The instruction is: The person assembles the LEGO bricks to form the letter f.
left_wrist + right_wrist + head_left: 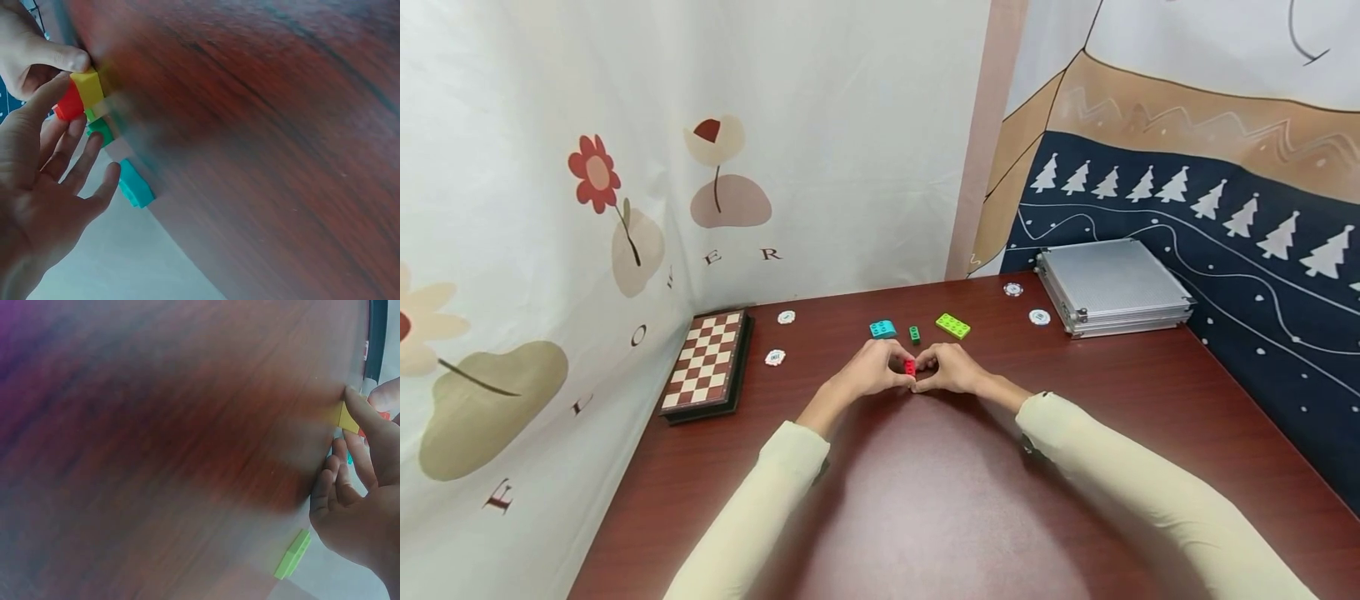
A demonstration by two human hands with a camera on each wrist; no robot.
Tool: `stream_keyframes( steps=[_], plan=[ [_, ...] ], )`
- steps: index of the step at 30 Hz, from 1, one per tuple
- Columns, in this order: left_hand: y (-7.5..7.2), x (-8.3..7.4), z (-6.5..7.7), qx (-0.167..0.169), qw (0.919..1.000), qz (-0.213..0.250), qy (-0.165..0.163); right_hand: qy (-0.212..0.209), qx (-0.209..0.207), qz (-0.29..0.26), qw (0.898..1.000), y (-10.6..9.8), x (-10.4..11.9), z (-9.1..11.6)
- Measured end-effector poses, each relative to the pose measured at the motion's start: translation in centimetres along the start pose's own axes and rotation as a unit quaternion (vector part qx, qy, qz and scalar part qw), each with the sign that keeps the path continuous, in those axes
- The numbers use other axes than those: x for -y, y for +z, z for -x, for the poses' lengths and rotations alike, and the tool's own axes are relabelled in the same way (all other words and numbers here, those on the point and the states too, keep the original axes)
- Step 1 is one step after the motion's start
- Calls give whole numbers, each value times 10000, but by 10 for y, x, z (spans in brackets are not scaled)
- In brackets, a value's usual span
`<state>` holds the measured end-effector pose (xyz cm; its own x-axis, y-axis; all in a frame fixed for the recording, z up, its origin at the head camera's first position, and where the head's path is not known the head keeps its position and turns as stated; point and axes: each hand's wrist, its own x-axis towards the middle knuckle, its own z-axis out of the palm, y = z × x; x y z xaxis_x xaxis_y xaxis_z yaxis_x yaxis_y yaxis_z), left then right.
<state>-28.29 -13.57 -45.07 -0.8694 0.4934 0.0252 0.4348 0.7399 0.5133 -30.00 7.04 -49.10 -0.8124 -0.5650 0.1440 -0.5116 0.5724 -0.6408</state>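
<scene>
Close together at the middle of the table, my left hand (874, 367) and right hand (957, 369) meet around two joined toy building bricks. The red brick (910, 367) sits on top, pinched between my left thumb and a finger. Under it, the yellow brick (89, 86) touches or nearly touches the table, with my right thumb and forefinger around it in the right wrist view. The other fingers of both hands are spread loosely. Just beyond the hands lie a teal brick (883, 329), a small green brick (914, 335) and a lime brick (952, 326).
A chessboard box (703, 362) lies at the left table edge, with poker chips (775, 357) beside it. At the back right is a silver case (1116, 283), with another poker chip (1039, 317) near it. Fabric curtains (850, 150) border the table.
</scene>
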Motion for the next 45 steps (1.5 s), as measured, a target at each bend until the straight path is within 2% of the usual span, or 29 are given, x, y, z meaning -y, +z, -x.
stream_keyframes(
  steps=[11, 17, 27, 35, 45],
  plan=[
    [8, 6, 2, -118, 9992, 339, -150, 74, -41, -130, 9999, 3, -1, 2],
    [8, 5, 1, -137, 9993, 307, -144, 77, -18, -84, 9999, 0, 0, 2],
    [11, 4, 4, -201, 9987, 375, -265, -574, -22, 185, 9982, 0, -2, 6],
    [15, 5, 7, -319, 9990, 103, -306, -698, -56, 418, 9967, -1, 0, 9],
    [15, 5, 10, -231, 9992, -11, -320, -638, -59, 516, 9966, -1, -1, 8]
  ],
)
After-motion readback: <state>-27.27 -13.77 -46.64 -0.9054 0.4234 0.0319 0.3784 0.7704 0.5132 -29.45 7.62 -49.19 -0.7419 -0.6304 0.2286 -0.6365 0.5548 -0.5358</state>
